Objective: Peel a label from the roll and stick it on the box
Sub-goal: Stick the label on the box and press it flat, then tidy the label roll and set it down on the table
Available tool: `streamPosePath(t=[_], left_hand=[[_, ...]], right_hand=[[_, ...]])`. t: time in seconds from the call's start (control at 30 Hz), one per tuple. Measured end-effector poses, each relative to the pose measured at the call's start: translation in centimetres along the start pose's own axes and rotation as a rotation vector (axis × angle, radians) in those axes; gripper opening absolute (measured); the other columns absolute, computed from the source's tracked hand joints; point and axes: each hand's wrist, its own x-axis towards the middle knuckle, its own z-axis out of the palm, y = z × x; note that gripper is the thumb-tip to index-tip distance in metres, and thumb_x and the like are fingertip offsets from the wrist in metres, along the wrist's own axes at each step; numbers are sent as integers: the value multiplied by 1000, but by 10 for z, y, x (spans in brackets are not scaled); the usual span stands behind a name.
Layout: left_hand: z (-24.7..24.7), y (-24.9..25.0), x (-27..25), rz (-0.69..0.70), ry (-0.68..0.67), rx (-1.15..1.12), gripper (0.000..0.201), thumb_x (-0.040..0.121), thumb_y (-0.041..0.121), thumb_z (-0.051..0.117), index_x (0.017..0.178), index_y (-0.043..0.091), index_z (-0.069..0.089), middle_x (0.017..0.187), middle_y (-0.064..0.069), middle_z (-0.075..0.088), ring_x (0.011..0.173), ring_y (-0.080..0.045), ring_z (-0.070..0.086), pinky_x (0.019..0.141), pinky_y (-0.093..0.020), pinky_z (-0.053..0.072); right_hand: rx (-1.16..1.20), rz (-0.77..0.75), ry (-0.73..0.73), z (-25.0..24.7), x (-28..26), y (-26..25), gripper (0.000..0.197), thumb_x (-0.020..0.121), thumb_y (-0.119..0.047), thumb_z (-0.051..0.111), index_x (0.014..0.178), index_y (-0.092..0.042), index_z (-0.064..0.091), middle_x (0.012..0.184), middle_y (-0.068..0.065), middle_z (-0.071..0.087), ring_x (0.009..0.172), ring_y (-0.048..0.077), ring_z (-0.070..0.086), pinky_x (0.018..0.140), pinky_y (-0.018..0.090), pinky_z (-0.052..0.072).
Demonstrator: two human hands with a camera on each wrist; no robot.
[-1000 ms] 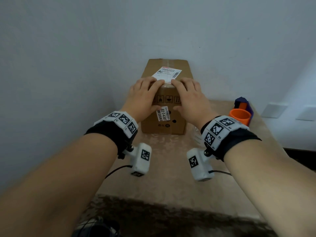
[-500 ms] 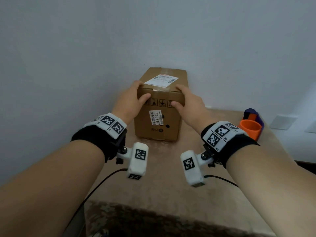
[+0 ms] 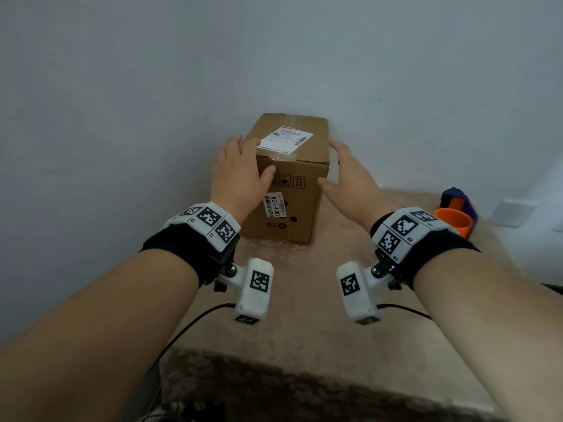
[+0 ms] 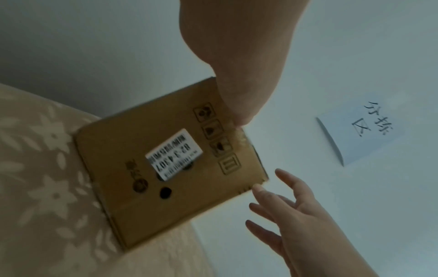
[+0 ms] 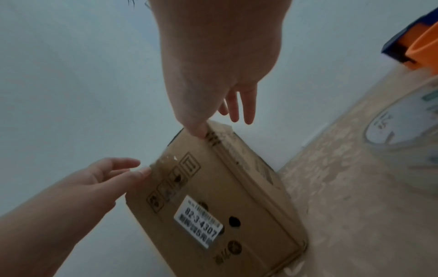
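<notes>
A brown cardboard box (image 3: 289, 205) stands upright on the table against the wall. A white printed label (image 3: 286, 141) lies flat on its top, and a smaller barcode sticker (image 3: 275, 205) is on its front. My left hand (image 3: 243, 166) lies against the box's left side with relaxed fingers, its thumb (image 5: 142, 173) touching the front top edge. My right hand (image 3: 342, 170) is at the box's right side with straight, spread fingers (image 4: 291, 180); only its thumb tip touches the front corner. Neither hand holds anything.
An orange ring (image 3: 454, 219) in a blue holder (image 3: 457, 197) sits at the table's right edge. A roll of clear tape (image 5: 403, 129) lies on the flowered beige cloth (image 3: 304, 315) right of the box. The wall stands close behind, with a handwritten note (image 4: 362, 133) on it.
Both hands have slid off the label on the box's top front edge and moved outward to the box's sides. The right hand has loosened and now barely touches.
</notes>
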Motion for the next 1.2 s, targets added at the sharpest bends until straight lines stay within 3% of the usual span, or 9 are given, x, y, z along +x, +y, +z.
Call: streamPosePath(t=[0.13,0.27,0.5,0.7,0.8,0.9,1.0,1.1,1.2], left_hand=[[-1,39,-7,85,51,21,46,89,36,52,130,16,45,145,-11,34,134,-32,29,110,-48,27],[18,84,-23,190,26,-26,35,89,31,51,122,18,51,138,-6,40,131,-28,31,106,-44,26],[100,133,-57,305,-305,-16,31,91,32,48,120,22,52,131,-5,44,127,-25,33,102,-40,27],[147,156,-58,344,-535,-20,34,91,41,45,121,25,51,131,-3,51,126,-26,39,104,-42,26],[158,157,-58,305,-613,-148,31,87,46,49,112,29,56,114,6,63,113,-17,52,102,-39,30],[155,148,-59,193,-626,-300,18,84,47,50,96,35,55,93,12,61,98,-14,58,97,-39,40],[147,139,-59,193,-714,-333,22,88,41,57,102,24,59,99,5,62,98,-16,58,83,-29,45],[144,135,-59,295,-819,-208,39,78,56,61,105,28,60,108,6,65,103,-15,58,101,-39,40],[146,135,-63,393,-752,-13,33,81,60,52,95,33,65,97,11,66,102,-14,55,105,-42,23]], right_hand=[[-39,48,30,-33,-12,18,63,89,-18,54,143,-16,23,135,22,46,125,33,46,105,43,40],[-83,124,-18,-59,-41,49,53,91,-18,53,140,-15,32,138,17,45,124,30,47,105,41,39],[-50,313,-74,-60,-112,127,48,90,-14,56,136,-11,41,136,17,49,126,29,48,100,35,40],[88,438,-53,-45,-125,163,54,85,1,51,138,-4,39,137,21,48,126,30,47,104,37,40],[125,443,-77,-45,-119,166,60,85,3,51,142,-6,33,142,17,44,131,28,43,107,34,35],[140,408,-138,-43,-114,162,62,86,1,52,144,-8,30,145,14,42,134,24,40,104,25,32],[190,405,-157,-39,-111,155,53,91,-5,52,141,-7,34,138,15,49,129,24,46,94,20,33],[182,436,-88,-35,-103,154,52,88,-11,61,137,-5,42,123,16,59,115,27,56,91,26,40],[126,464,-48,-28,-98,159,51,82,-15,69,129,-6,51,103,10,66,102,26,62,96,35,48]])
